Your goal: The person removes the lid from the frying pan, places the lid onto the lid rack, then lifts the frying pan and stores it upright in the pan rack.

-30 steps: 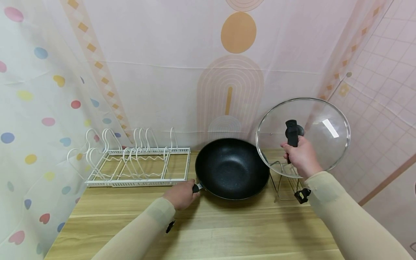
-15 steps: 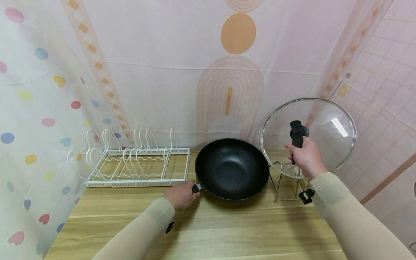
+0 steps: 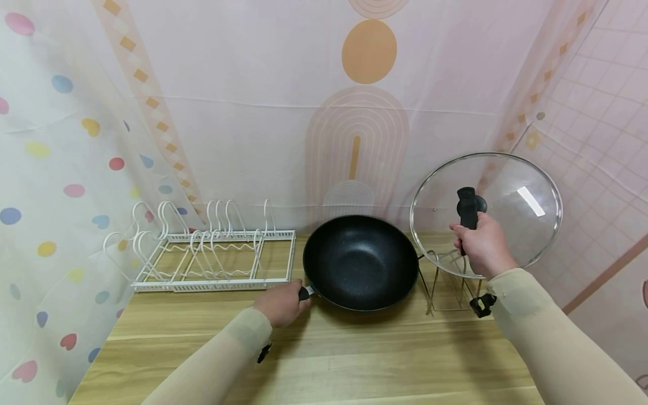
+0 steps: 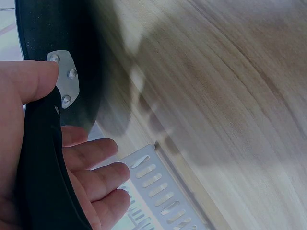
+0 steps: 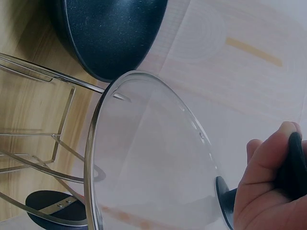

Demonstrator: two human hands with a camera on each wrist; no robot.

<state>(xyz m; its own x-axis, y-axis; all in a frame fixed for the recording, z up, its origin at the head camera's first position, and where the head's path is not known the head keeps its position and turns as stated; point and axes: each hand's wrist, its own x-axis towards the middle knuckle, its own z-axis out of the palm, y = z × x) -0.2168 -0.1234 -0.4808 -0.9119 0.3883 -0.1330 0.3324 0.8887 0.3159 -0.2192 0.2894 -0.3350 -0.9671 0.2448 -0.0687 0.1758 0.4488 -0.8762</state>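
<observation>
A black wok (image 3: 360, 267) sits on the wooden table, its hollow facing up. My left hand (image 3: 279, 304) holds the wok's handle at the near left; in the left wrist view, the thumb lies over the black handle (image 4: 41, 163) with fingers (image 4: 103, 182) curled beneath. To the right of the wok, my right hand (image 3: 483, 242) grips the upright black handle of a round glass lid (image 3: 516, 230). The lid stands tilted, its steel rim low against a metal wire rack (image 5: 72, 80). Whether the rack carries its weight I cannot tell.
Left of the wok lies a white dish rack (image 3: 212, 286) with several curved wire dividers. Patterned curtains (image 3: 243, 152) hang behind and at both sides. A dark oval piece with a riveted metal strip (image 5: 53, 211) shows beyond the wire rack in the right wrist view.
My right hand has shifted slightly to the right with the glass lid. The left hand and the wok have stayed in place.
</observation>
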